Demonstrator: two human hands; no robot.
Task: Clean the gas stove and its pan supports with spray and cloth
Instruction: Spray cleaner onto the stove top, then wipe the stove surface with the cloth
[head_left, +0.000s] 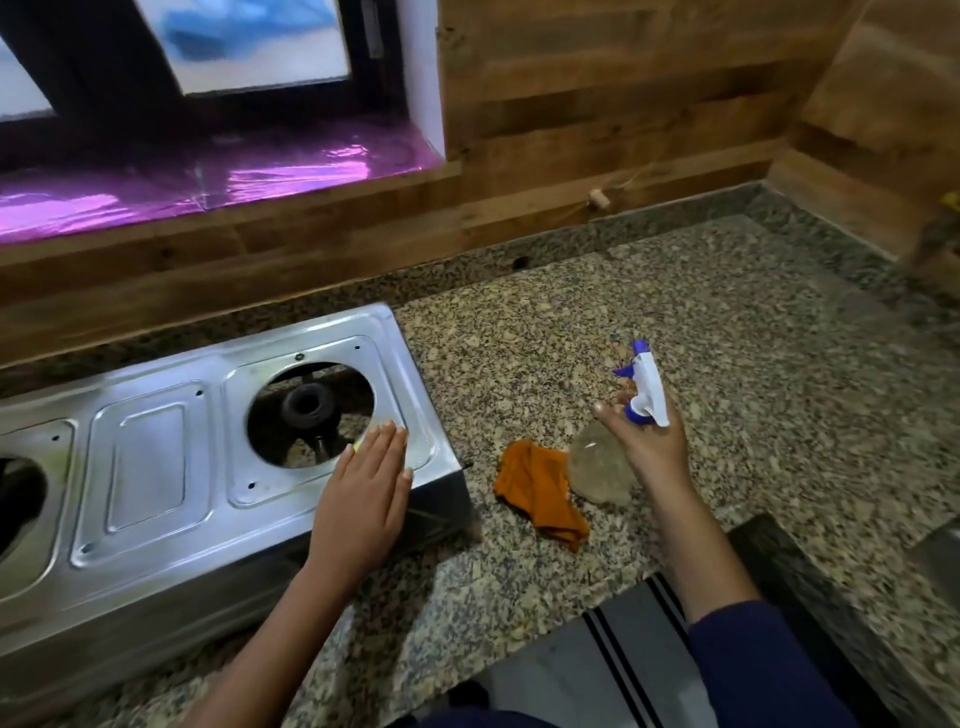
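A: Where's the stove?
B: On the surface. The left hand lies flat on its front right corner, fingers straight. The right hand fingers hold the spray bottle.
A: Advice?
B: Aim at the stove before squeezing.

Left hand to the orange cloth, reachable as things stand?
Probably yes. The left hand lies flat on the right end of the stove; the orange cloth lies on the counter just past that end, nothing between them. The right hand holds the spray bottle beyond the cloth.

wood-panelled wall, granite counter, purple-lined window sill.
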